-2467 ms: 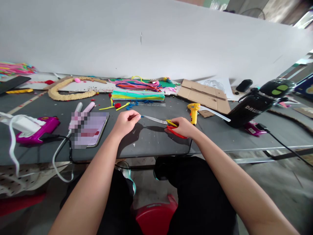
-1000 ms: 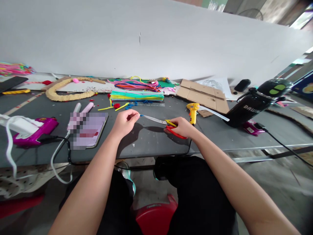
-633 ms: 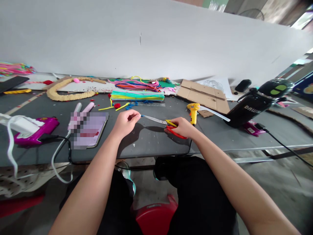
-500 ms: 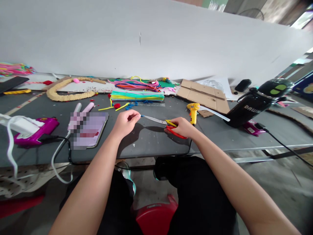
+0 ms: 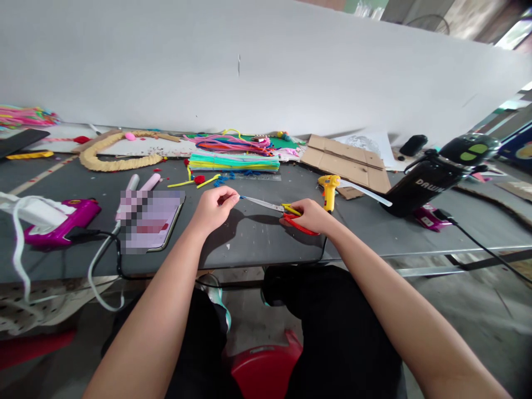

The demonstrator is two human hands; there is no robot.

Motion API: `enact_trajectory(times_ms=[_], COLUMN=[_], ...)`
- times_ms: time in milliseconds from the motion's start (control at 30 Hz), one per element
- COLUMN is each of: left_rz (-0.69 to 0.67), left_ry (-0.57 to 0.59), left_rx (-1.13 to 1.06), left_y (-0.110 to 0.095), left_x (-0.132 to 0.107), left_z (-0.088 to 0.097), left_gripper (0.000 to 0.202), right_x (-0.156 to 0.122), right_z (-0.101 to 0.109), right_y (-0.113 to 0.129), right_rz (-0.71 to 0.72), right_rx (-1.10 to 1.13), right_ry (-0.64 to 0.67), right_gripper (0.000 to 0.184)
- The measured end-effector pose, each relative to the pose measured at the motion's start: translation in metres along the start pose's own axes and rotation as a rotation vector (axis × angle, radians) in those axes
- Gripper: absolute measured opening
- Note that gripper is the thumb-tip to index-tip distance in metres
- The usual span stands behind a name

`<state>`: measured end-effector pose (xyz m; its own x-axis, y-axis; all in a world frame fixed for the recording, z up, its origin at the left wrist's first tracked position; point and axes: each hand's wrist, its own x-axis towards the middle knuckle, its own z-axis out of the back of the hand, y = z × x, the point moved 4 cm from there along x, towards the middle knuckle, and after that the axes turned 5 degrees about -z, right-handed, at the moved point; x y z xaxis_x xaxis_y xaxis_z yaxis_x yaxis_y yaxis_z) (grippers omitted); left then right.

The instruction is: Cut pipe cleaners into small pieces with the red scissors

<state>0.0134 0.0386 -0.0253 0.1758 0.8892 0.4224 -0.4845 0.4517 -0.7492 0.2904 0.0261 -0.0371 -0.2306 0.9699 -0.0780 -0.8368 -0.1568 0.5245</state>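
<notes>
My right hand (image 5: 312, 215) grips a pair of scissors (image 5: 270, 206) by their red and yellow handles; the blades point left over the dark table (image 5: 257, 244). My left hand (image 5: 214, 208) is closed in a pinch at the blade tips, holding a small blue piece (image 5: 241, 197), apparently a bit of pipe cleaner. Both hands hover just above the table's near edge.
A stack of coloured pipe cleaners (image 5: 233, 160) lies behind the hands. A yellow glue gun (image 5: 330, 190), cardboard (image 5: 347, 160) and a black bottle (image 5: 440, 172) are to the right. A phone (image 5: 152, 219), glue sticks (image 5: 141, 182) and a magenta glue gun (image 5: 58, 221) with cables are to the left.
</notes>
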Motion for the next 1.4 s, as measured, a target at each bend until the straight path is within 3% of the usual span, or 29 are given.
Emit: enact_trajectory(times_ms=[1400], left_rz=[0.011], left_ry=[-0.023], left_rx=[-0.019], left_y=[0.003], left_x=[0.0007], left_z=[0.0014], left_gripper=[0.022], right_x=[-0.0014], right_z=[0.0017], right_y=[0.0], right_rz=[-0.016], right_rx=[0.031], right_ry=[-0.001], right_gripper=[0.047])
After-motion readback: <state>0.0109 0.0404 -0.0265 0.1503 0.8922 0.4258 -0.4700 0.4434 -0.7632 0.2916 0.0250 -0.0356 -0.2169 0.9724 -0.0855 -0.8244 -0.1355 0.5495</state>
